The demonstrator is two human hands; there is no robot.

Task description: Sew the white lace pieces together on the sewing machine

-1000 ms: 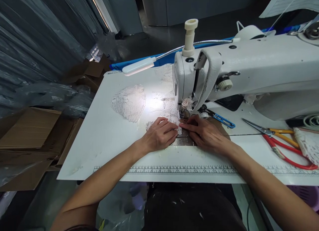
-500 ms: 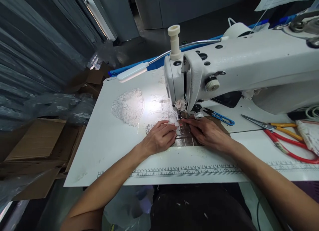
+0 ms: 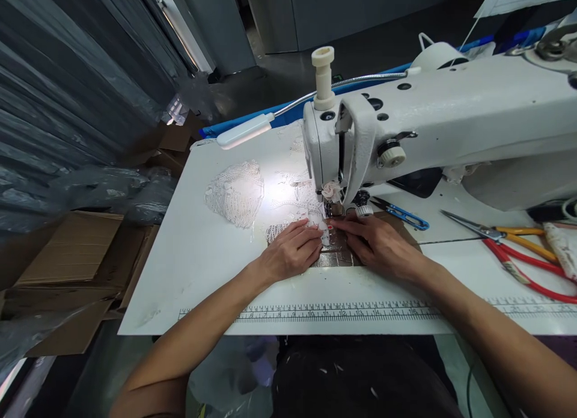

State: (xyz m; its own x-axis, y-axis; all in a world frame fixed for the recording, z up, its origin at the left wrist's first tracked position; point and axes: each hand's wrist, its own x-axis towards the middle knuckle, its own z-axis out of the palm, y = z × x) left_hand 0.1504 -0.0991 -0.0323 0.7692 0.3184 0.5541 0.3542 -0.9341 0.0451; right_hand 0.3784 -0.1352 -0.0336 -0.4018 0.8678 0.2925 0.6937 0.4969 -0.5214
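Fingertips (image 3: 334,223) nearly touching earlier have parted: my left hand (image 3: 291,249) lies on white lace (image 3: 316,216) by the sewing machine head (image 3: 324,150), right hand (image 3: 381,245) opposite, grips unclear. Ruler marks (image 3: 333,313) edge the white table (image 3: 202,267); cardboard boxes (image 3: 72,246) stand left.

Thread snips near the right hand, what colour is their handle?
The handle is blue, seen best in the head view.

The left hand (image 3: 292,249) covers part of the lace (image 3: 274,232); the right edge crops the sewing machine (image 3: 469,108).
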